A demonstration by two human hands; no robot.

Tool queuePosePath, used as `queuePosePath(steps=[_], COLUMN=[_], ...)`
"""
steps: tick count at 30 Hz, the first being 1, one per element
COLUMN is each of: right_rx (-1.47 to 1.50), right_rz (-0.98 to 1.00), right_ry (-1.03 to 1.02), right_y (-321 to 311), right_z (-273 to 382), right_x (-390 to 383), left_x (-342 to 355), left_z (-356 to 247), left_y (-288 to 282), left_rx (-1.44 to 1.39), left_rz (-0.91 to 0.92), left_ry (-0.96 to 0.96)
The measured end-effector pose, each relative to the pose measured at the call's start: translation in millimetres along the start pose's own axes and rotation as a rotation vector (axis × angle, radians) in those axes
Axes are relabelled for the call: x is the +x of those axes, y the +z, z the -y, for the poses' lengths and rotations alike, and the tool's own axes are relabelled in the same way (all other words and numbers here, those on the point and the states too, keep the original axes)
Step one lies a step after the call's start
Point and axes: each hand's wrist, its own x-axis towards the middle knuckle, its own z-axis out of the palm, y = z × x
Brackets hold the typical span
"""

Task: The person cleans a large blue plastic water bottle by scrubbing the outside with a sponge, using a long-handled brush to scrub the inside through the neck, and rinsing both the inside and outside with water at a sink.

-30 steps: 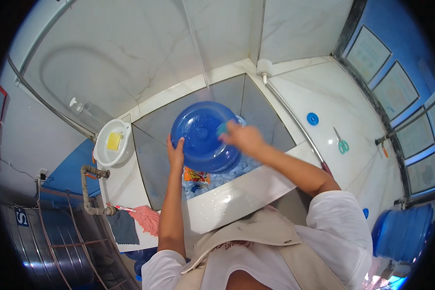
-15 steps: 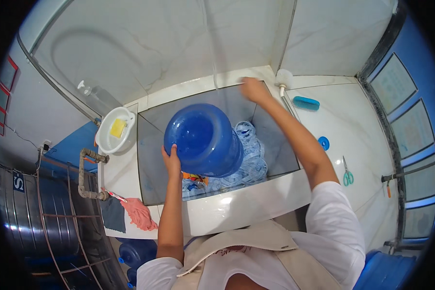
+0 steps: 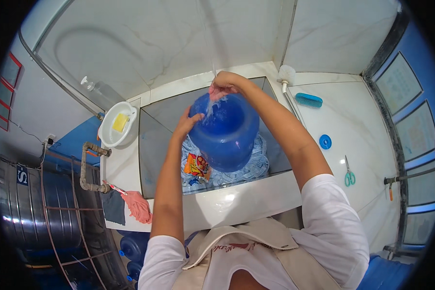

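Observation:
A large blue water jug [image 3: 229, 140] is tilted in the grey basin [image 3: 154, 140], its round end facing up. My left hand [image 3: 186, 123] grips the jug's left side, thumb lying over the edge. At the jug's far edge is my right hand [image 3: 223, 83], its fingers bent down in a thin stream of water. Water splashes white over those fingers and the jug; whether they hold something pinkish cannot be made out. Under the jug lies a heap of clear bluish crinkled plastic [image 3: 258, 162], with an orange-red packet [image 3: 196, 165] on it.
Left of the basin stand a white bowl [image 3: 113, 140] with a yellow sponge [image 3: 120, 122] and a pump bottle [image 3: 104, 92]. A pink cloth [image 3: 137, 208] hangs nearby. On the right lie a round-headed brush [image 3: 286, 75], teal brush [image 3: 308, 100], blue cap [image 3: 325, 141] and scissors [image 3: 349, 176].
My right hand has come left and down onto the jug, into the falling water. The jug has shifted right and away, and my left hand has moved up with it, uncovering the packet.

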Motion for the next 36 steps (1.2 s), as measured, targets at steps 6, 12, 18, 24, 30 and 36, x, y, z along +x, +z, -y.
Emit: queuePosePath(steps=[6, 12, 18, 24, 30, 36], right_rx=[0.020, -0.049, -0.126, -0.576, -0.359, 0.048], right_rz=[-0.078, -0.119, -0.108, -0.246, -0.093, -0.061], right_ry=[0.011, -0.081, -0.104, -0.133, -0.057, -0.002], right_y=[8, 11, 27, 6, 23, 9], right_z=[2, 0, 8, -6, 4, 7], right_x=[2, 10, 8, 16, 15, 13], left_x=[35, 4, 13, 14, 2, -17], left_z=[-23, -29, -18, -44, -37, -31], left_y=[26, 61, 32, 55, 36, 40], left_rx=[1.020, 1.182, 1.058, 0.926, 0.860, 1.227], left_rz=[-0.048, -0.055, -0.201, -0.276, -0.294, 0.278], left_ry=[-0.006, 0.140, -0.126, -0.473, -0.543, 0.339])
